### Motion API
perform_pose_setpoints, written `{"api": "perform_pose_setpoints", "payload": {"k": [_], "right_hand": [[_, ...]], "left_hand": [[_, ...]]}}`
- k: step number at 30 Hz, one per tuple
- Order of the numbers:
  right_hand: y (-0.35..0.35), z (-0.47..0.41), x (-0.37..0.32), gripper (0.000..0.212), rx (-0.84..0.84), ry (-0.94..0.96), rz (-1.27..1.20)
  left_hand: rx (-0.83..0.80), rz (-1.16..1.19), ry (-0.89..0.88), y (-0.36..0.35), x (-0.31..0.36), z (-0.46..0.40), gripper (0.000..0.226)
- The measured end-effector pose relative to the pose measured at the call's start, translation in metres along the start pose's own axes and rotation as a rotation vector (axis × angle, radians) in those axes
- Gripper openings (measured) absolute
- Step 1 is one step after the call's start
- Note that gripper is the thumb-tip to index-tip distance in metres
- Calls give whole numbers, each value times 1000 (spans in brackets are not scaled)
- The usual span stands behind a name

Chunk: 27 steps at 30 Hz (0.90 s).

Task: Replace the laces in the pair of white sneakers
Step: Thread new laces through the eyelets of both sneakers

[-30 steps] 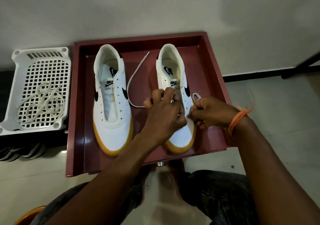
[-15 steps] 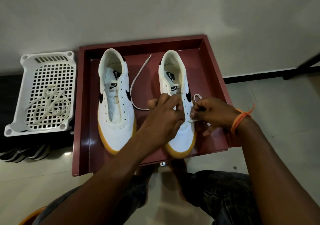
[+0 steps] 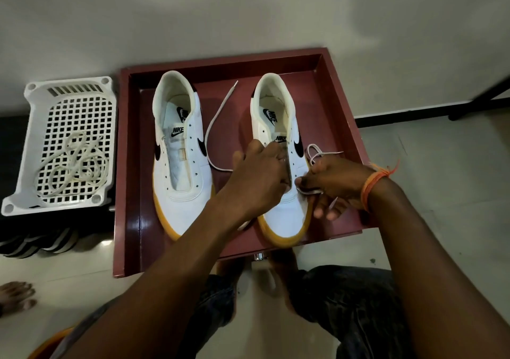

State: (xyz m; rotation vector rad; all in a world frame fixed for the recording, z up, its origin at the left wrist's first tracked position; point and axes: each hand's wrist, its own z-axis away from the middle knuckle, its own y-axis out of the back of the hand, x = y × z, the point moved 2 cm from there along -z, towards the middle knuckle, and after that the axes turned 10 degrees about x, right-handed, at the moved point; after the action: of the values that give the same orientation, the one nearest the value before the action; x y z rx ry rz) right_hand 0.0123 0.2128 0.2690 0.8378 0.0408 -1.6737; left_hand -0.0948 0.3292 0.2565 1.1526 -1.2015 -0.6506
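The tray (image 3: 129, 165) is glossy red-brown wood; the sneakers (image 3: 179, 171) smooth white with rubbery yellow soles; the basket (image 3: 33, 149) white plastic.

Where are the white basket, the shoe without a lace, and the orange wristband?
white basket (image 3: 36, 98): head view, bare far-left rim.
unlaced left sneaker (image 3: 184, 209): head view, white toe.
orange wristband (image 3: 371, 185): head view, threads on the right wrist.

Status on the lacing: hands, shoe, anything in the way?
Left hand gripping right sneaker. Right hand pinching white lace at its side. Left sneaker unlaced. Nothing blocking.
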Motion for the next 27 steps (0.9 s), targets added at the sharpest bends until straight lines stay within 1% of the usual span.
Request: {"api": "perform_pose_setpoints", "payload": {"k": [4, 8, 12, 16, 18, 21, 23, 27], "right_hand": [[0, 1, -1, 36, -23, -38, 37], [2, 2, -1, 37, -63, -55, 9], [6, 1, 3, 31, -99, -74, 8], [6, 0, 4, 23, -79, -63, -9], [5, -2, 4, 20, -56, -61, -35], [5, -3, 5, 16, -31, -37, -45], [5, -2, 4, 15, -29, 2, -39], [5, -2, 2, 18, -42, 94, 48]], "left_hand": [[-60, 73, 43, 3, 1, -3, 6], [-96, 126, 62, 1, 3, -3, 9], [-162, 152, 95, 2, 5, -5, 8], [-185, 113, 119, 2, 5, -4, 11], [-198, 134, 132, 0, 4, -5, 13], [-180, 210, 139, 1, 3, -4, 16], [-159, 236, 154, 3, 2, -3, 13], [-129, 305, 196, 2, -1, -2, 10]]}}
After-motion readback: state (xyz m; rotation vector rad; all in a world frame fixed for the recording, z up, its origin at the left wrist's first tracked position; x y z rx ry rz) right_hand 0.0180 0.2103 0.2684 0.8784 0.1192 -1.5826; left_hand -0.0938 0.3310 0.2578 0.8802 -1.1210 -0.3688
